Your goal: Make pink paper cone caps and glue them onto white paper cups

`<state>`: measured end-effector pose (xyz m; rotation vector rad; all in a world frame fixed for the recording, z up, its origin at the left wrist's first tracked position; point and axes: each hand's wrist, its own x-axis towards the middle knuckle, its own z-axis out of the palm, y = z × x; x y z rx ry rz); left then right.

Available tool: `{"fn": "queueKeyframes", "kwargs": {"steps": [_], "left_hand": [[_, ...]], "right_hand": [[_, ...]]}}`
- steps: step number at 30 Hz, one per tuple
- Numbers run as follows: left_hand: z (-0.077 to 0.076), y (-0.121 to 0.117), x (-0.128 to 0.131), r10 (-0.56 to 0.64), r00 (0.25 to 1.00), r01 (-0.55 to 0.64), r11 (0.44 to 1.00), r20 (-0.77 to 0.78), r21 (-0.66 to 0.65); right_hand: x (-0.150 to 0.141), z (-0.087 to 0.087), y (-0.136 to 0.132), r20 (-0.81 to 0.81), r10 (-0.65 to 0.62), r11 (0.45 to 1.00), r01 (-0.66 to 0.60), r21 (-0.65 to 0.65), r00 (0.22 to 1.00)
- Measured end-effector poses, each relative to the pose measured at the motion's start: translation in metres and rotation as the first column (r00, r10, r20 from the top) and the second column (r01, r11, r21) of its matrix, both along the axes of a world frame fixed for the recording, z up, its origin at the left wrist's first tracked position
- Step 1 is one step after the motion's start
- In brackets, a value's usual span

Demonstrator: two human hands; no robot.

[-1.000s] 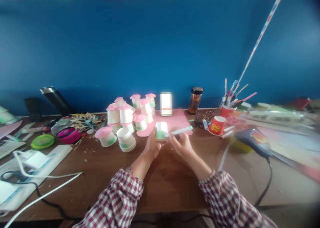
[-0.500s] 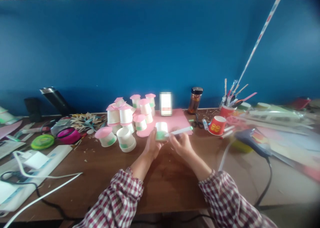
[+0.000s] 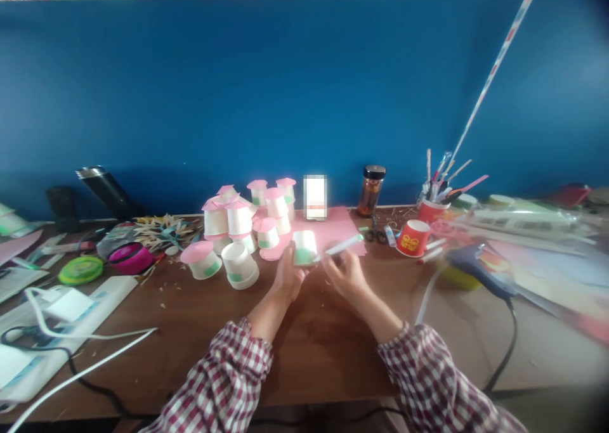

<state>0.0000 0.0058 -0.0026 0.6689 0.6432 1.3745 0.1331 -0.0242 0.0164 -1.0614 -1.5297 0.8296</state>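
Note:
In my left hand (image 3: 288, 273) is a small white paper cup (image 3: 304, 244) with a green patch low on its side. My right hand (image 3: 345, 271) pinches a white marker pen (image 3: 343, 245), its tip pointing left at the green part of the cup. Whether the tip touches the cup is hard to make out. Left of my hands stands a white cup pair (image 3: 239, 265), one cup on another. Beside it sits a cup with a pink paper top (image 3: 200, 258), and behind are several more pink-topped cups (image 3: 240, 217). Pink paper sheets (image 3: 333, 227) lie behind my hands.
To the right are a red cup (image 3: 413, 239), scissors (image 3: 378, 235), a lidded jar (image 3: 372, 191) and a glue gun (image 3: 483, 268) with its cord. On the left are a power strip (image 3: 102, 312), white cables, a green tape roll (image 3: 80, 270) and loose sticks (image 3: 166, 231).
The held cup has shifted slightly left and turned or tilted a little in my left hand. The marker pen has moved slightly left and tipped up at its rear end. Both hands keep their grip.

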Motion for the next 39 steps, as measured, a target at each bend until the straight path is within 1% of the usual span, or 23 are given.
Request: {"fn": "queueKeyframes", "kwargs": {"steps": [4,9,14,19,23,26,30,35,39], "left_hand": [[-0.0011,-0.0007,-0.0001,0.002,1.0,-0.001,1.0,-0.01,0.008],[0.0004,-0.0029,0.001,0.013,0.998,-0.008,0.997,-0.065,0.072],[-0.0013,-0.0026,0.0011,0.094,0.993,-0.091,0.995,-0.069,0.04],[-0.0078,-0.0026,-0.0031,0.114,0.976,-0.101,0.992,-0.187,0.081],[-0.0085,-0.0014,-0.0031,0.143,0.974,-0.129,0.987,-0.178,0.092],[-0.0066,-0.0009,-0.0008,0.129,0.979,-0.11,0.987,-0.16,0.12],[-0.0049,-0.0015,0.001,0.116,0.986,-0.1,0.985,-0.117,0.138],[-0.0055,-0.0031,0.0018,0.071,0.992,-0.056,0.989,-0.106,0.135],[-0.0051,-0.004,0.0033,0.054,0.992,-0.038,0.989,-0.112,0.142]], "right_hand": [[-0.0018,0.0006,-0.0012,-0.014,-0.014,1.0,0.014,0.014,1.0],[-0.0027,0.0002,-0.0018,0.001,0.019,0.999,-0.019,0.029,1.0],[-0.0024,-0.0003,-0.0012,-0.017,-0.01,1.0,0.01,0.025,1.0],[-0.0056,0.0017,-0.0037,0.0,0.036,0.998,-0.036,0.06,0.999],[-0.0056,-0.0014,-0.0022,-0.058,-0.077,0.991,0.083,0.103,0.995],[-0.0043,-0.004,-0.0009,-0.08,-0.116,0.987,0.124,0.103,0.99],[-0.0044,-0.0031,-0.0025,-0.053,-0.105,0.991,0.109,0.079,0.993],[-0.0061,0.0001,-0.0039,0.024,-0.065,0.993,0.062,0.101,0.998],[-0.0058,0.0008,-0.0028,0.04,-0.116,0.987,0.111,0.117,0.992]]}}
